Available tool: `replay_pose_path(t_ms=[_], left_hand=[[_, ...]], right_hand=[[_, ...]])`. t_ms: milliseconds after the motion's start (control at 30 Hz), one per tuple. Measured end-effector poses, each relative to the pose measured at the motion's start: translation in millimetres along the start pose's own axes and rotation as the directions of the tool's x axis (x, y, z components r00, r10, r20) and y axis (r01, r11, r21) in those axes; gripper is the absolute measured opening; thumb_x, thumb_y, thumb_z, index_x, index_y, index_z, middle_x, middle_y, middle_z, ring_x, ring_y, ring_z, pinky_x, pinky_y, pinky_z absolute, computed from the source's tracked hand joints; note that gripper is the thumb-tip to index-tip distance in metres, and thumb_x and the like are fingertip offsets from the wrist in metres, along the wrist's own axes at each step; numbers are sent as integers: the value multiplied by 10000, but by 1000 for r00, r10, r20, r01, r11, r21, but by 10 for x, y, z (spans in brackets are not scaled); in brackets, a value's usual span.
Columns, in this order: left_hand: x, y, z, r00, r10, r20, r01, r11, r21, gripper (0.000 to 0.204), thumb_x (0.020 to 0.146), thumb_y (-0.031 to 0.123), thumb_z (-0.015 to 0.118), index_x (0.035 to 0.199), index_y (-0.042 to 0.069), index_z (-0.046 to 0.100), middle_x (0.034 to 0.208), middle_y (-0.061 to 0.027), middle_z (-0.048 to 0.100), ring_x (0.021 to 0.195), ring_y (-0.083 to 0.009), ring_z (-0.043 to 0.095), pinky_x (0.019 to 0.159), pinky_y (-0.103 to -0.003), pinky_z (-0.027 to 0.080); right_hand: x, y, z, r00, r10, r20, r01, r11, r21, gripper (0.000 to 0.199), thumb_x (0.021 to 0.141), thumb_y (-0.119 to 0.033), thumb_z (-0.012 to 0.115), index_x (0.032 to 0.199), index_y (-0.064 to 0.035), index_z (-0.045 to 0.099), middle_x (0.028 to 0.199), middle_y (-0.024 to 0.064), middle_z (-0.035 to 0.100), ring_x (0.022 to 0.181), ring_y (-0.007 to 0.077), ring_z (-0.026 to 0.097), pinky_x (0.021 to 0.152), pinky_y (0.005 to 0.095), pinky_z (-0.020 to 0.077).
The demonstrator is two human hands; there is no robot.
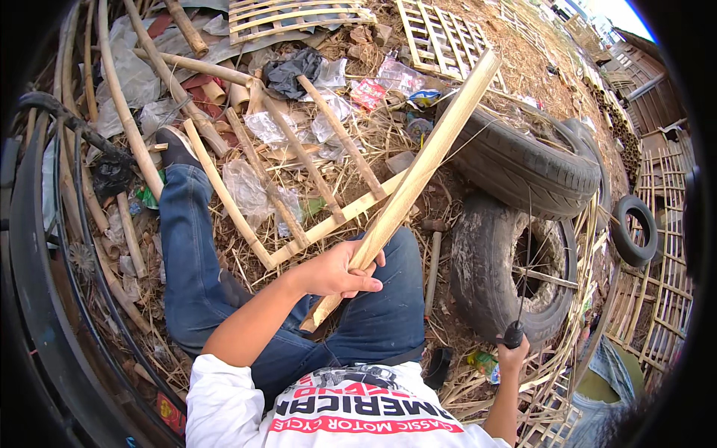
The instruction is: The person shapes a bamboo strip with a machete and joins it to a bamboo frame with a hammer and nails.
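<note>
I sit on the ground with my legs in blue jeans [187,254]. My left hand [336,272] is closed around a long pale split bamboo slat [426,160], near its lower end. The slat slants up to the right, over a worn tyre [523,168]. My right hand [512,355], low at the right, grips the black handle of a thin-bladed tool [514,334]. Its blade shows only as a thin line rising in front of a second, muddy tyre [485,269].
A rough bamboo frame [299,224] lies on straw and plastic litter ahead of my knees. Bamboo poles [123,112] lie at the left, lattice panels [441,37] at the back and right. A small tyre [635,228] is at the right.
</note>
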State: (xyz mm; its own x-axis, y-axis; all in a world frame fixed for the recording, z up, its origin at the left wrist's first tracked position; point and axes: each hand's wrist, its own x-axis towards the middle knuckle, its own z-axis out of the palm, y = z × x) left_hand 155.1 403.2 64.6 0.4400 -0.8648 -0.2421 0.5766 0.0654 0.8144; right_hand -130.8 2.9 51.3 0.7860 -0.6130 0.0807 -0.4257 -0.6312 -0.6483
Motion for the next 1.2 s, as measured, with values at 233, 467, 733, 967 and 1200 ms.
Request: replay_pose_path(t_ms=[233, 467, 733, 967, 1200], left_hand=[[24, -133, 144, 980, -77, -183, 82, 996, 22, 263, 821, 112, 761, 935, 53, 531, 662, 63, 430, 512, -30, 385, 464, -219, 317], [-81, -117, 427, 944, 85, -319, 6, 962, 274, 326, 785, 174, 803, 832, 75, 496, 707, 69, 410, 607, -18, 374, 539, -208, 338], [-217, -343, 432, 949, -8, -314, 80, 973, 215, 347, 789, 168, 805, 775, 93, 466, 677, 78, 379, 589, -17, 367, 517, -201, 321], [-14, -321, 314, 948, -171, -268, 194, 979, 62, 305, 808, 138, 784, 806, 92, 483, 610, 68, 406, 477, -30, 365, 422, -221, 287], [80, -277, 476, 976, -190, -103, 196, 979, 49, 311, 751, 79, 811, 854, 76, 517, 615, 60, 423, 489, -38, 385, 431, -220, 309]], right_hand=[[754, -1756, 540, 823, -531, 201, 549, 834, -48, 401, 484, -100, 755, 858, -49, 622, 693, 124, 618, 649, 329, 608, 663, 374, 494], [1530, -2441, 1101, 484, -733, 478, 870, 463, -171, 428, 387, -160, 756, 767, -90, 572, 658, 110, 607, 688, 347, 593, 769, 410, 486], [2242, -2368, 548, 754, -620, 220, 624, 569, -535, 316, 543, -171, 784, 800, -81, 623, 713, 154, 646, 744, 382, 627, 724, 459, 498], [2225, -2132, 331, 845, -525, 104, 498, 701, -510, 322, 601, -165, 740, 878, -44, 628, 760, 197, 653, 802, 410, 630, 728, 475, 488], [1775, -2095, 740, 551, -733, 399, 835, 480, -269, 361, 425, -137, 756, 728, -99, 566, 645, 107, 630, 672, 342, 622, 716, 410, 503]])
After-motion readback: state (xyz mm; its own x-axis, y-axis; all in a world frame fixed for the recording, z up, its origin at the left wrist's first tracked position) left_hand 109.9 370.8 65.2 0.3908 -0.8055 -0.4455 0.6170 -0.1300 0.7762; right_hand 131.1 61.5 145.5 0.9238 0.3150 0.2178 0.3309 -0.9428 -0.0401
